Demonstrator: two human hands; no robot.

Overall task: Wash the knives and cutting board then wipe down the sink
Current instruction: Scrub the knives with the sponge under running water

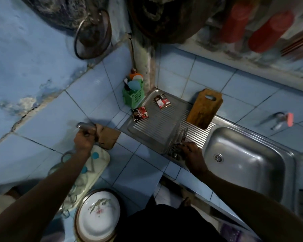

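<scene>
A: Where's the cutting board [204, 108]?
B: Brown wood w/ handle slot, propped on the drainboard [156, 123] vs the blue tile wall, left of the sink [248, 159].
A: Knives?
B: Dark pile of knives [177, 147] at drainboard's front edge; right hand [192, 154] rests on them, grip unclear.
A: Left hand [84, 139]?
B: Closed on a metal handle [85, 126], next to a small wooden board [108, 137] on the bench.

blurred: red cylinders [262, 27] | hidden: items under right hand [192, 155]
</scene>
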